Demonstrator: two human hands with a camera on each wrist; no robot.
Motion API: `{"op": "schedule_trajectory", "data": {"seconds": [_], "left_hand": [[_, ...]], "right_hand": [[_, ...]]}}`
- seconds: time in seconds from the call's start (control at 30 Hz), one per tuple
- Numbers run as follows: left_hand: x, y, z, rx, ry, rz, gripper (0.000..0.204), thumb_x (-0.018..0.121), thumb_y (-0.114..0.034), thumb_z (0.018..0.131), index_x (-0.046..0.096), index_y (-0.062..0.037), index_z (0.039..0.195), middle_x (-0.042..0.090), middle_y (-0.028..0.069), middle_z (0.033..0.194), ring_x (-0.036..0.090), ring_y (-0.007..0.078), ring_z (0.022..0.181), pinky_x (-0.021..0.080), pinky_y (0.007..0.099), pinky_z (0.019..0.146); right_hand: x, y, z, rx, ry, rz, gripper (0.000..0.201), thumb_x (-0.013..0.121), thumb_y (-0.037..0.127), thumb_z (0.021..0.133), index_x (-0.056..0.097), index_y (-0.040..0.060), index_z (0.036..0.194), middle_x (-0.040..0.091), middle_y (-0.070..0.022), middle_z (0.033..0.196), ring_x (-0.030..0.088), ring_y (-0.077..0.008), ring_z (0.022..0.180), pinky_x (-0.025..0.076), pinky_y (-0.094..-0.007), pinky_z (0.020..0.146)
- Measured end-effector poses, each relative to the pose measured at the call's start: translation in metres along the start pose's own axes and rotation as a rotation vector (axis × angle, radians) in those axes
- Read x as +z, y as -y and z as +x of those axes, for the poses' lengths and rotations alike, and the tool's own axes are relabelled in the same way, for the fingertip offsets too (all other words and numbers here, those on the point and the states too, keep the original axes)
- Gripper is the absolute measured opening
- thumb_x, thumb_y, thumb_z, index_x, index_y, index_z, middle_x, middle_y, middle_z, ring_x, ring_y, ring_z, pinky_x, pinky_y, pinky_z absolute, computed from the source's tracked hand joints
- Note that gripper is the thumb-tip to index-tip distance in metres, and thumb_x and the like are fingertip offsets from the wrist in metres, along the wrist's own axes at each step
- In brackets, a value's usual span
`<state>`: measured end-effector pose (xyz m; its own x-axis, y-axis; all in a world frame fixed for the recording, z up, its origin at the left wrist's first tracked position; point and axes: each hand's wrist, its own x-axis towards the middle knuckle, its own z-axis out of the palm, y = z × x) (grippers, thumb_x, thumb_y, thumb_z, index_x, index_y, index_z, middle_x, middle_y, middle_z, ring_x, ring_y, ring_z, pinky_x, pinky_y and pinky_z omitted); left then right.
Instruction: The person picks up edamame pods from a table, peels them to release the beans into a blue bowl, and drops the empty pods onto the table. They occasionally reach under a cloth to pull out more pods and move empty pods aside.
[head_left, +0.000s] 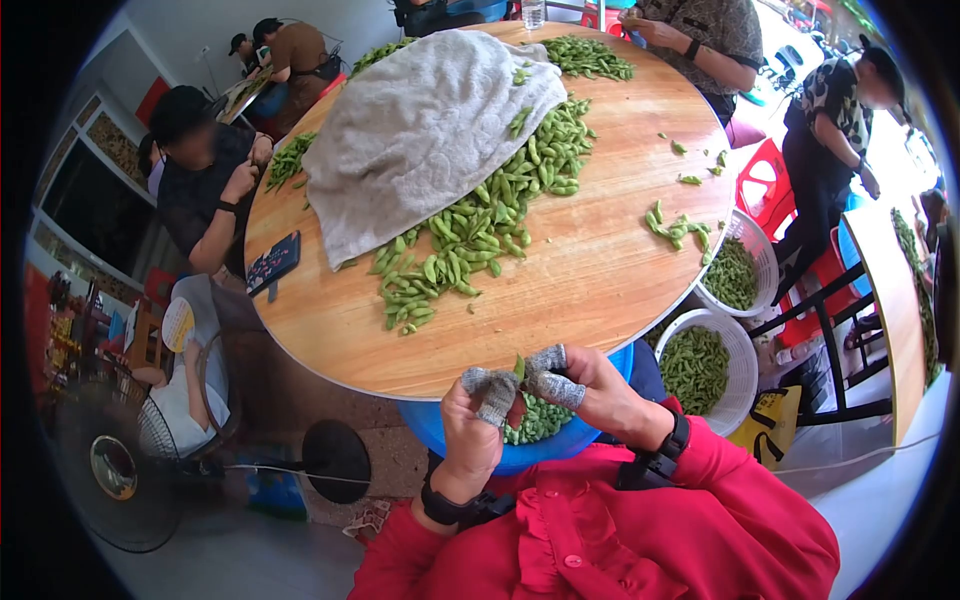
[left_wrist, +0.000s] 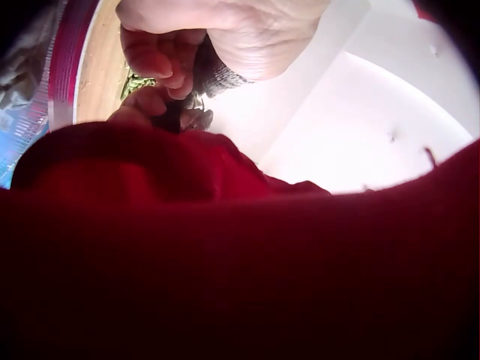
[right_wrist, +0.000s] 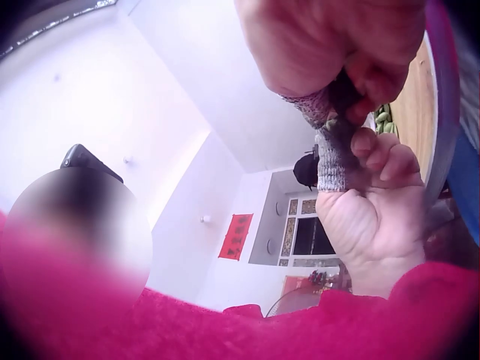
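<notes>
Grey knitted covers wrap some fingers of both hands, which meet fingertip to fingertip over a blue basin [head_left: 415, 420] in the head view. Between them a green soybean pod [head_left: 520, 368] pokes up, pinched by my left hand [head_left: 466, 428] and my right hand [head_left: 608, 400]. Shelled green beans [head_left: 540, 420] lie in the basin below. In the right wrist view the left hand [right_wrist: 375, 217] faces the right hand [right_wrist: 337, 45], thumbs close together. The left wrist view is mostly covered by a red sleeve [left_wrist: 225, 247].
A round wooden table [head_left: 620, 210] carries a big heap of pods [head_left: 480, 235], partly under a grey towel [head_left: 420, 130]. A phone [head_left: 272, 262] lies at its left. White baskets of pods [head_left: 745, 375] stand at right, a fan [head_left: 110, 465] at left. Several people sit around.
</notes>
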<state>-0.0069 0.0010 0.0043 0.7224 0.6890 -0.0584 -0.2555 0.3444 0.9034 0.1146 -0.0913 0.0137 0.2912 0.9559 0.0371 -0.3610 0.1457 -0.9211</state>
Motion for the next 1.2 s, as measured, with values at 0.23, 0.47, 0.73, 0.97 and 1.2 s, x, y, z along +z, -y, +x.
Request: {"op": "schedule_trajectory", "data": {"seconds": [0.23,0.47,0.73,0.97,1.2], "left_hand": [[0.0,0.0,-0.001,-0.031,0.027,-0.016,0.011,0.057,-0.012,0.08,0.051,-0.0047,0.075,0.053,0.0064,0.055,0.048,0.0125,0.045,0.037,0.0228,0.04],[0.002,-0.002,-0.002,-0.063,0.038,0.012,0.01,0.056,-0.012,0.081,0.051,-0.0045,0.077,0.052,0.0069,0.054,0.047,0.0124,0.044,0.036,0.0225,0.04],[-0.009,-0.006,0.004,0.131,0.186,0.562,0.015,0.057,-0.005,0.078,0.048,-0.0009,0.089,0.057,0.0091,0.071,0.055,0.0154,0.059,0.044,0.0262,0.052],[-0.012,-0.011,0.007,0.683,0.304,1.237,0.024,0.059,-0.006,0.075,0.049,0.0006,0.095,0.058,0.0131,0.077,0.057,0.021,0.066,0.046,0.0312,0.06],[-0.019,0.003,-0.004,0.086,0.182,0.495,0.019,0.049,-0.022,0.085,0.049,-0.0032,0.089,0.054,0.0046,0.067,0.05,0.0106,0.057,0.041,0.0239,0.052]], "right_hand": [[-0.003,-0.006,-0.002,0.008,-0.019,-0.018,0.013,0.054,0.013,0.083,0.053,0.0011,0.088,0.054,0.0022,0.081,0.046,-0.0047,0.076,0.04,-0.022,0.069],[-0.004,-0.009,-0.001,0.03,-0.075,-0.059,0.012,0.056,0.013,0.082,0.054,0.0012,0.085,0.054,0.0031,0.077,0.046,-0.0037,0.072,0.04,-0.021,0.065],[-0.007,-0.007,0.0,0.08,-0.125,-0.041,0.012,0.056,0.013,0.082,0.055,0.0008,0.082,0.055,0.0031,0.075,0.046,-0.0036,0.07,0.04,-0.0203,0.063],[-0.004,-0.012,-0.001,-0.001,-0.052,-0.009,0.011,0.056,0.012,0.082,0.055,0.0005,0.082,0.055,0.0027,0.075,0.046,-0.0038,0.07,0.04,-0.02,0.063],[-0.003,-0.017,-0.005,-0.027,-0.022,0.016,0.011,0.056,0.012,0.082,0.054,0.0012,0.083,0.054,0.0029,0.076,0.046,-0.0037,0.071,0.04,-0.0201,0.064]]}}
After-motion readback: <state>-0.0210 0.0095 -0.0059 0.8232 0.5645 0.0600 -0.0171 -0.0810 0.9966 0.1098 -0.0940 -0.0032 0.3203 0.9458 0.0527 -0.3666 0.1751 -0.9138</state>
